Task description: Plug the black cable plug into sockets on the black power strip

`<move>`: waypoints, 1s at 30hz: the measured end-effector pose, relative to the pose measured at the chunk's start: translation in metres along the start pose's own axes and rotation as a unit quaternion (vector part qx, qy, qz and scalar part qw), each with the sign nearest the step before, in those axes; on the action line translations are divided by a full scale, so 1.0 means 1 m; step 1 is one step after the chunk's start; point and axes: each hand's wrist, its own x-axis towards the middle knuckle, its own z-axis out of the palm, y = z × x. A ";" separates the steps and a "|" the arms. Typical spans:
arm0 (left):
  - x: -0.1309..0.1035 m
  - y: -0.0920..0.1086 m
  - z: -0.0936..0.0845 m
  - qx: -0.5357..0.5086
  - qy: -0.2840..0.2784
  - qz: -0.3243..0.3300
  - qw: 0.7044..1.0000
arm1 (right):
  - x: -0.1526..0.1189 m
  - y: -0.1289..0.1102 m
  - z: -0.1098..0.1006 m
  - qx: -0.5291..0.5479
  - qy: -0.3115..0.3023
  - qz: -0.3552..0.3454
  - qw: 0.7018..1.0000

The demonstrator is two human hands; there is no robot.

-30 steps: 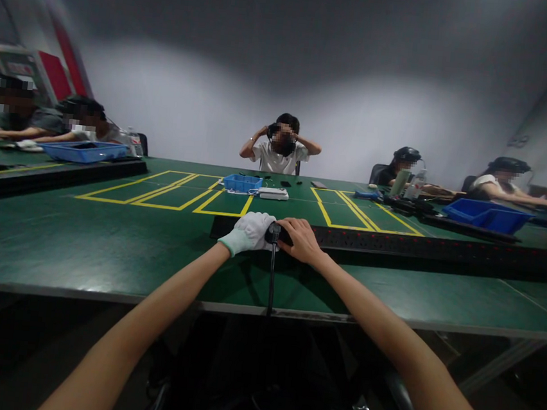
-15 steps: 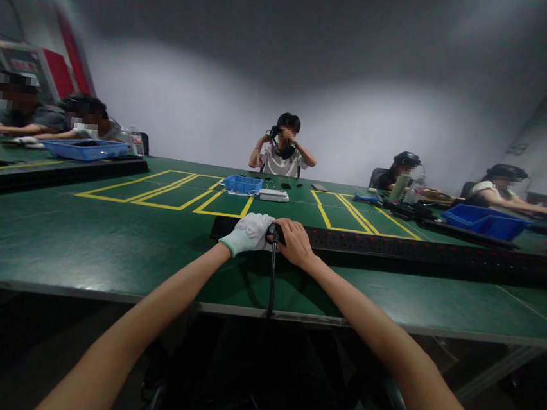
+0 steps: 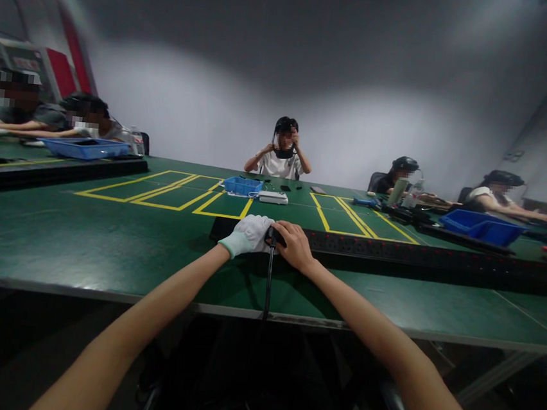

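A long black power strip (image 3: 375, 250) lies across the near part of the table. At its left end, a black plug (image 3: 271, 235) sits between my two hands, and its cord (image 3: 269, 279) drops over the table edge toward me. My left hand (image 3: 251, 233), in a white glove with a green cuff, is closed over the strip, its fingertips against the plug's left side. Bare, my right hand (image 3: 295, 242) is bent over the strip, with thumb and fingers closed at the plug's right side. The hands hide the plug's prongs and the sockets beneath.
Yellow tape (image 3: 104, 198) marks rectangles on the green table (image 3: 81, 238). Beyond the strip stand a small blue basket (image 3: 242, 186) and a white box-shaped device (image 3: 273, 197). A blue bin (image 3: 482, 226) is to the right, a blue tray (image 3: 85, 148) to the left. Several people sit around.
Both hands stay at the plug; the plug and cord have shifted very slightly left. The person opposite has brought the black headgear onto the head.
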 end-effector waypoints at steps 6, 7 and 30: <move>0.001 0.001 -0.002 -0.004 -0.005 -0.003 1.000 | -0.001 0.000 0.000 -0.005 -0.006 -0.010 1.000; 0.001 0.001 -0.002 -0.003 -0.006 -0.002 1.000 | -0.001 0.000 0.000 -0.006 -0.007 -0.011 1.000; 0.001 -0.003 0.003 -0.004 -0.012 0.004 1.000 | 0.000 0.004 -0.007 -0.004 -0.043 -0.026 0.999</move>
